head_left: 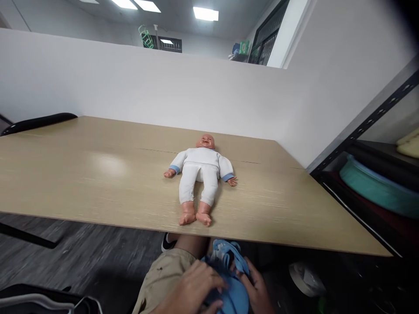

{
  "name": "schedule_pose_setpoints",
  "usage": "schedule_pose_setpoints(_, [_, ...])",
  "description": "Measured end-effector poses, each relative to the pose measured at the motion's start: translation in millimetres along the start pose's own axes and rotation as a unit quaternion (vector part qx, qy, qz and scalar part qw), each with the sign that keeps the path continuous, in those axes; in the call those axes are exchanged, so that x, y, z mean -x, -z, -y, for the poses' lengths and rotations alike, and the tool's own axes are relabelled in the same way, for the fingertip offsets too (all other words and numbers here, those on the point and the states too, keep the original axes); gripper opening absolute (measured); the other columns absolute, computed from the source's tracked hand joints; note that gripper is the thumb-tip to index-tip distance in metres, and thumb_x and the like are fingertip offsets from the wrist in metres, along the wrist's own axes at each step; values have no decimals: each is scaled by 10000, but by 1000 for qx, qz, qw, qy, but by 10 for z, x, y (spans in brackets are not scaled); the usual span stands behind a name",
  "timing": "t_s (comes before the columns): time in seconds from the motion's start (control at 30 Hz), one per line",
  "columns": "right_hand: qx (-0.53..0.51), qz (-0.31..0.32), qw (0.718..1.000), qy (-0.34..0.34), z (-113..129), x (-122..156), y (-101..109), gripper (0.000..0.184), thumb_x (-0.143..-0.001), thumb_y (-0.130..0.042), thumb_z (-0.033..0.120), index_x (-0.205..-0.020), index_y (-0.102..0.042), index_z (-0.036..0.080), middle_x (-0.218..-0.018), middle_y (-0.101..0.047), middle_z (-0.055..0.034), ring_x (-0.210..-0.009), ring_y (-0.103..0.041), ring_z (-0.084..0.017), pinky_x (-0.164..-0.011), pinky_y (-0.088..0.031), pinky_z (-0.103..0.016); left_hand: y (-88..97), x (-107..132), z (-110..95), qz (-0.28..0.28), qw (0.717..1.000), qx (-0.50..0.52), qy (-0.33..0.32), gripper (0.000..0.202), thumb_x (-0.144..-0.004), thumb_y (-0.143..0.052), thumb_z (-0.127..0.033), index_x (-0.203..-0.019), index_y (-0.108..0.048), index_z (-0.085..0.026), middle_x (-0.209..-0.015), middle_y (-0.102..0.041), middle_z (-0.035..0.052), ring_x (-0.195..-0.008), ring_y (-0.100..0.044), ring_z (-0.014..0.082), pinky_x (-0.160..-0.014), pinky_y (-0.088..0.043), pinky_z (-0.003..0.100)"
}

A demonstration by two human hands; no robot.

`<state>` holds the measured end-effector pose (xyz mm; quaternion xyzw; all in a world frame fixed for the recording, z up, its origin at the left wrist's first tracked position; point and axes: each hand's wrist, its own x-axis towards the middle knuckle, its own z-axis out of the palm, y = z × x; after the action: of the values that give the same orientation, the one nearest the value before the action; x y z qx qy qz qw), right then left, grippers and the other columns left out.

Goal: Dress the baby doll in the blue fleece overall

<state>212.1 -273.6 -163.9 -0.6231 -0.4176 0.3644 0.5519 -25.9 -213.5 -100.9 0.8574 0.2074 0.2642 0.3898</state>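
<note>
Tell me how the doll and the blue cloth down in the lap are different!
The doll lies face up on the table; the blue cloth is down in the lap. The doll is stretched out, arms spread; the blue cloth is bunched up, with the left hand and right hand on it. Both show blue: the doll has blue cuffs.

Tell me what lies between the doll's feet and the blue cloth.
In the head view, a strip of wooden tabletop, ending at its front edge, lies between the doll's feet and the blue cloth.
</note>
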Motion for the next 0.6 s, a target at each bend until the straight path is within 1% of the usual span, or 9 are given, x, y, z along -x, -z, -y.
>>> schedule_pose_setpoints(0.07, [-40, 67, 997, 16, 289, 5, -111, 376, -866, -740, 602, -792, -751, 234, -783, -732, -49, -764, -687, -261, -779, -587, -369, 157, 55, -19, -69, 997, -14, -18, 376, -972, -608, -314, -1336, -562, -394, -1109, -756, 75, -1012, -732, 281, -879, -608, 460])
schedule_pose_setpoints(0.13, [-72, 119, 989, 46, 609, -20, -221, 373, -951, -661, 548, -769, -705, 226, -752, -652, -23, -718, -597, -205, -727, -517, -316, 401, 58, -62, -116, 993, -23, -22, 577, -948, -641, -204, -1448, -449, -419, -1262, -702, 78, -1174, -688, 276, -987, -598, 449])
schedule_pose_setpoints(0.23, [-107, 197, 972, 75, 1079, -101, -349, 351, -1002, -611, 494, -789, -653, 218, -748, -611, -12, -704, -553, -183, -706, -466, -302, 743, 15, -160, -149, 989, -5, -14, 714, -924, -712, -199, -1518, -386, -427, -1442, -597, 101, -1382, -568, 312, -1151, -519, 501])
schedule_pose_setpoints(0.3, [-124, 237, 960, 81, 1381, -167, -417, 361, -1015, -606, 498, -783, -639, 222, -725, -624, -13, -686, -548, -183, -697, -458, -310, 921, -44, -229, -145, 989, 40, -15, 754, -929, -749, -260, -1554, -363, -427, -1543, -521, 109, -1481, -476, 336, -1227, -441, 536])
schedule_pose_setpoints(0.33, [-146, 243, 955, 89, 1531, -203, -451, 379, -1007, -616, 511, -756, -628, 227, -714, -622, -15, -684, -540, -187, -681, -453, -313, 1001, -87, -259, -135, 988, 74, -17, 747, -938, -758, -321, -1566, -365, -421, -1572, -496, 113, -1505, -447, 348, -1244, -413, 547])
schedule_pose_setpoints(0.4, [-196, 263, 939, 101, 1831, -284, -526, 372, -986, -639, 502, -730, -615, 234, -687, -591, -13, -666, -523, -192, -630, -432, -314, 1158, -208, -302, -115, 979, 162, -35, 698, -951, -742, -488, -1560, -418, -376, -1558, -507, 132, -1494, -453, 375, -1236, -402, 554])
schedule_pose_setpoints(0.47, [-242, 282, 923, 103, 2120, -391, -608, 316, -972, -645, 451, -748, -594, 234, -662, -567, 1, -617, -496, -176, -608, -424, -312, 1322, -379, -317, -107, 961, 246, -69, 712, -940, -713, -612, -1536, -468, -311, -1448, -582, 151, -1394, -539, 376, -1181, -437, 531])
schedule_pose_setpoints(0.53, [-277, 292, 912, 83, 2386, -533, -692, 225, -951, -648, 365, -778, -587, 233, -646, -540, 17, -569, -453, -153, -548, -388, -281, 1495, -596, -306, -110, 943, 296, -103, 726, -938, -706, -631, -1525, -480, -268, -1289, -645, 138, -1247, -613, 328, -1101, -473, 464])
schedule_pose_setpoints(0.6, [-276, 275, 916, 96, 2618, -711, -774, 145, -906, -630, 262, -781, -560, 243, -618, -531, 27, -545, -449, -149, -536, -401, -268, 1666, -842, -278, -111, 936, 310, -126, 680, -963, -692, -596, -1520, -502, -256, -1184, -657, 115, -1146, -626, 282, -1040, -480, 404])
